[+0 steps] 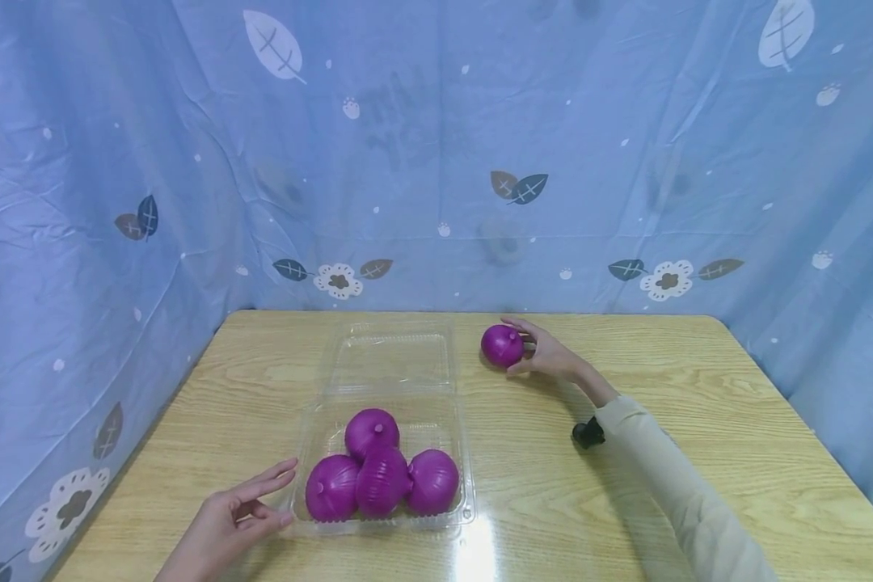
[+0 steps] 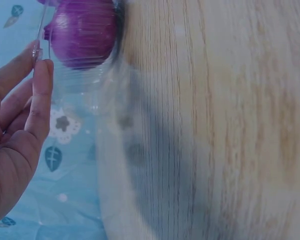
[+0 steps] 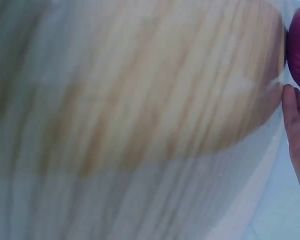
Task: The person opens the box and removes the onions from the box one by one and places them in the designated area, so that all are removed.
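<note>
In the head view there are five onions, round, purple and glossy with faint ribs. Four onions sit bunched together in one container of thin clear plastic, its rim ridged. Its single lid lies folded back at twelve o'clock. Between one and two o'clock from the container, the fifth onion is clasped by the right hand, thumb and fingers curved round it; whether it touches the counter is hard to tell. The left hand, between eight and nine o'clock, has thumb and forefinger apart at the container's edge. One small black object lies near three o'clock. The counter is grained, pale wood; behind hangs a creased blue curtain printed with leaves and flowers.

In the left wrist view, fingertips touch the clear rim at ten o'clock, one onion showing through the plastic at eleven.

In the right wrist view, the clasped onion is cut off at two o'clock, fingers at three.
</note>
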Demonstrator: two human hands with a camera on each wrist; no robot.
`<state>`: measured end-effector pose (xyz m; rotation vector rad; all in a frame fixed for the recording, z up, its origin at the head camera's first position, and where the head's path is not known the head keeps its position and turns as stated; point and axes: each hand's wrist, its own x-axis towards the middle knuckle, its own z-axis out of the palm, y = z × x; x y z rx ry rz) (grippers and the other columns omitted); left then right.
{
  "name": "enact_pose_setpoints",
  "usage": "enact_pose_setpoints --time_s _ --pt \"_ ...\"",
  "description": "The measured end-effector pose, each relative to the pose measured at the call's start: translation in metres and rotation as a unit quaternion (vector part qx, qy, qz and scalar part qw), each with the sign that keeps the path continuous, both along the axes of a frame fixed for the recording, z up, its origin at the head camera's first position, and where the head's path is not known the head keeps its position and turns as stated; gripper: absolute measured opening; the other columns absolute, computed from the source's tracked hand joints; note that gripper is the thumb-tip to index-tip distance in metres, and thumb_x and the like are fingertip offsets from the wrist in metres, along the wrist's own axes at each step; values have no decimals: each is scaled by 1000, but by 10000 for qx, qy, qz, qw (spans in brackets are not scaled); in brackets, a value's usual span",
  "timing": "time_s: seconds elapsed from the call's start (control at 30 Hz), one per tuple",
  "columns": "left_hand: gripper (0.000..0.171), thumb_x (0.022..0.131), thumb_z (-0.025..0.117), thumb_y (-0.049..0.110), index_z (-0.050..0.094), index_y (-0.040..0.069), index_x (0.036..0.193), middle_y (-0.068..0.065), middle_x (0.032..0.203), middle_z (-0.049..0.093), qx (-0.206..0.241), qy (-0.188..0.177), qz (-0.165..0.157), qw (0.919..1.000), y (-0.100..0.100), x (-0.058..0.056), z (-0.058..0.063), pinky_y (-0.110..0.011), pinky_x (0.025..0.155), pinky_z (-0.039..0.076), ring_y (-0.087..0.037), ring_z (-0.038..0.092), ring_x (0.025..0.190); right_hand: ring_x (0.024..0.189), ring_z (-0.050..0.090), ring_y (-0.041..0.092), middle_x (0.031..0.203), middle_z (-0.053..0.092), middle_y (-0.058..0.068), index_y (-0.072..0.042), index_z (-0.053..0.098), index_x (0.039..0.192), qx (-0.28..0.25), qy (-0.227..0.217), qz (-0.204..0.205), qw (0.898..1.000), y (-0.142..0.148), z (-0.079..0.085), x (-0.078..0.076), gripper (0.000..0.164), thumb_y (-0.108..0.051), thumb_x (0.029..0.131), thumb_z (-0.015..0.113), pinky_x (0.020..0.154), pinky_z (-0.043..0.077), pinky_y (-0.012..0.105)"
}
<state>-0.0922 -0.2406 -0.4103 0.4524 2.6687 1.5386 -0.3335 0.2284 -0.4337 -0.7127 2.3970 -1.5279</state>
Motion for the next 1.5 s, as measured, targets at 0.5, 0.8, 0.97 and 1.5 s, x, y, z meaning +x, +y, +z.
enact_pose_setpoints --time_s 0.5,0.8,0.97,1.5 --pt "44 81 75 5 61 -9 120 36 126 46 -136 496 -3 9987 -2 -2 -5 -21 62 53 -7 63 65 141 21 40 153 26 21 0 32 147 -101 206 786 9966 19 48 40 70 2 87 67 108 27 58" --pt "45 82 75 9 61 -10 120 36 125 46 -208 329 47 9992 -2 -1 -4 -21 62 53 -8 63 65 136 33 39 147 37 22 6 37 142 -898 -558 2001 9741 -9 63 79 60 2 89 65 106 29 58" --pt "48 84 74 15 59 -9 123 39 123 44 -230 -95 170 9995 -1 -2 -1 -23 61 54 -9 62 66 137 35 30 147 35 24 6 39 140 -979 -723 2594 9581 -24 70 94 58 6 88 63 106 33 51" --pt "42 84 72 3 61 -8 122 35 127 46 43 498 -190 9986 -5 -2 -8 -23 61 53 -11 63 64 135 39 18 141 45 23 10 48 132 10 -1383 4651 8744 -105 78 94 52 8 83 67 111 28 41"
